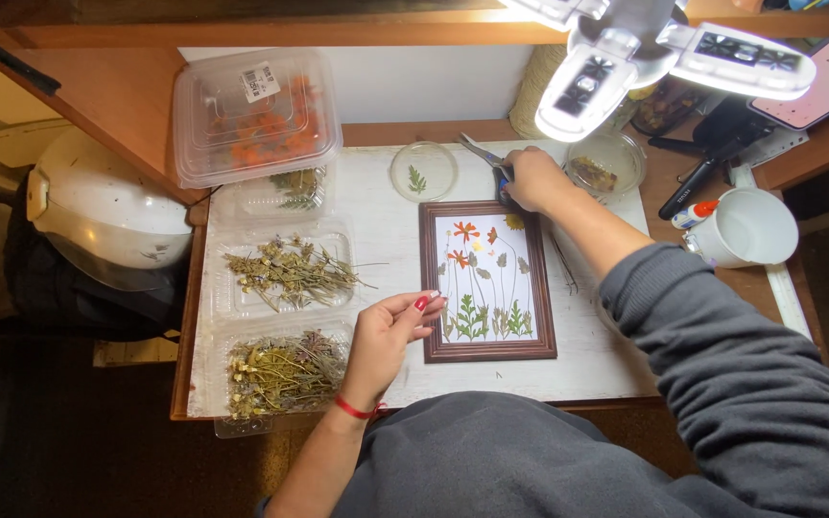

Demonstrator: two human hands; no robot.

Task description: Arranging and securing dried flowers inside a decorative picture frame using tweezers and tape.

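Observation:
A brown picture frame (487, 352) lies flat on the white table (376, 221), holding pressed orange flowers and green leaves on white backing. My left hand (390, 331) hovers at the frame's left edge, fingers pinched together; I cannot tell if something tiny is in them. My right hand (532, 179) rests just above the frame's top right corner, shut on a pair of scissors (484, 156) whose blades point up and left.
Clear plastic trays of dried flowers (290, 271) (282, 372) line the left side, with an open lidded box (256, 115) behind. A small dish with a green leaf (423, 172), a glass bowl (604, 163), a white mug (750, 227) and an overhead lamp (626, 48) stand at the back.

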